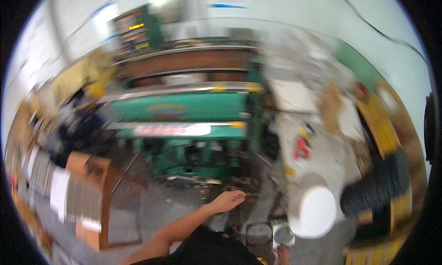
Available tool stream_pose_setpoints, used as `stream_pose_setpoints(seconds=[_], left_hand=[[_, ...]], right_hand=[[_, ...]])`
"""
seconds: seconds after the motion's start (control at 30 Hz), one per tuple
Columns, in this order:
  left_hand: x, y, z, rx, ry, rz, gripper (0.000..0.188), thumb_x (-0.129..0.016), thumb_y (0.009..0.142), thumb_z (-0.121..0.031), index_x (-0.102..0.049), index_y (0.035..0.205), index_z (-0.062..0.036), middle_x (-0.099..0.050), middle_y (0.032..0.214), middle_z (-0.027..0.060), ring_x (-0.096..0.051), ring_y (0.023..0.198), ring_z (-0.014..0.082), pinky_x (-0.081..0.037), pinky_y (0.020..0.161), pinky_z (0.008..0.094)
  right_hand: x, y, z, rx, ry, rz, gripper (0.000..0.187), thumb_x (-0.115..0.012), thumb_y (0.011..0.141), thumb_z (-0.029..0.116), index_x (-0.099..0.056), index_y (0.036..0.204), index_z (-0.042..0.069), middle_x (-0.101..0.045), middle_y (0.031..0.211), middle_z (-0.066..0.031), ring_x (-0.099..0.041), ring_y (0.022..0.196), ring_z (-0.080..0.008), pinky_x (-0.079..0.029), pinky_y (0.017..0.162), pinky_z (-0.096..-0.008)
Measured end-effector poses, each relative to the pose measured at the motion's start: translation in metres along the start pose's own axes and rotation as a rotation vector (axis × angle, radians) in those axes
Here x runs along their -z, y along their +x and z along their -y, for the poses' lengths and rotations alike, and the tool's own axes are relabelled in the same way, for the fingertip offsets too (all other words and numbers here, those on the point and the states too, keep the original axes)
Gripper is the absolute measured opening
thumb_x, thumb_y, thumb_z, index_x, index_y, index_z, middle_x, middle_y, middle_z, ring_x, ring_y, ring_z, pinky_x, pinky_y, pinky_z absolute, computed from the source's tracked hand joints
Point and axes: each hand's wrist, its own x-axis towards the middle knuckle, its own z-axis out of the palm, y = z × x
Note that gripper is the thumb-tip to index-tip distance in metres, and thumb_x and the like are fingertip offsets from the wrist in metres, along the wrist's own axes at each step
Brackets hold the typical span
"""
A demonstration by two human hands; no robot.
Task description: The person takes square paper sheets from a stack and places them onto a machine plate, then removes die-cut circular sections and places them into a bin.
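Observation:
My left hand (228, 201) reaches out in front of my dark clothing, with the bare forearm coming up from the lower left. Its fingers look loosely curled together, and I see nothing in them. Beyond it stands a green machine (207, 106) with long horizontal rollers and a red-and-white label. Near the lower edge, a blurred skin-coloured part (282, 255) looks like my right hand, mostly cut off; its fingers cannot be made out. Just above it is a white square piece (283, 236) with a grey disc, beside a dark square piece (258, 232). Whether the hand touches them is unclear.
On the right, a white round container (316, 212) stands by a pale worktop (317, 159) with a red item (301, 149). A black ribbed object (375, 186) lies further right. At the left, an open cardboard box (108, 205) sits beside stacked sheets (83, 198).

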Motion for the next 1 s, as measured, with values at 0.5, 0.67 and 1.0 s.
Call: stream_pose_setpoints(seconds=[0.5,0.67,1.0], left_hand=[[0.287,-0.642,0.134,0.696,0.469,-2.412,0.031,-0.055,0.097,-0.024,-0.059,0.114,0.0018,-0.065,0.098,0.0136,-0.060,0.089,0.0238,-0.048,0.081,0.0350],[0.323,-0.684,0.169,0.572,-0.248,-2.148,0.036,-0.067,0.090,-0.027,-0.062,0.112,0.0012,-0.065,0.094,0.0062,-0.061,0.084,0.0148,-0.049,0.072,0.0295],[0.248,-0.656,0.098,-0.052,-0.855,-1.860,0.033,-0.059,0.090,-0.037,-0.059,0.107,-0.0082,-0.064,0.091,0.0054,-0.063,0.079,0.0179,-0.047,0.065,0.0275]], right_hand=[[-0.375,0.076,-0.088,-0.345,-1.278,0.210,0.017,-0.068,0.081,0.014,-0.063,0.093,0.003,-0.064,0.092,-0.0098,-0.061,0.091,-0.0270,-0.051,0.072,-0.0381],[-0.430,0.070,-0.120,-0.319,-1.418,0.305,0.019,-0.069,0.081,0.015,-0.063,0.095,0.003,-0.064,0.096,-0.0107,-0.060,0.097,-0.0285,-0.051,0.077,-0.0401],[-0.365,0.123,-0.124,-0.450,-1.300,-0.082,0.024,-0.072,0.081,0.015,-0.064,0.099,0.003,-0.065,0.104,-0.0126,-0.059,0.110,-0.0313,-0.050,0.087,-0.0440]])
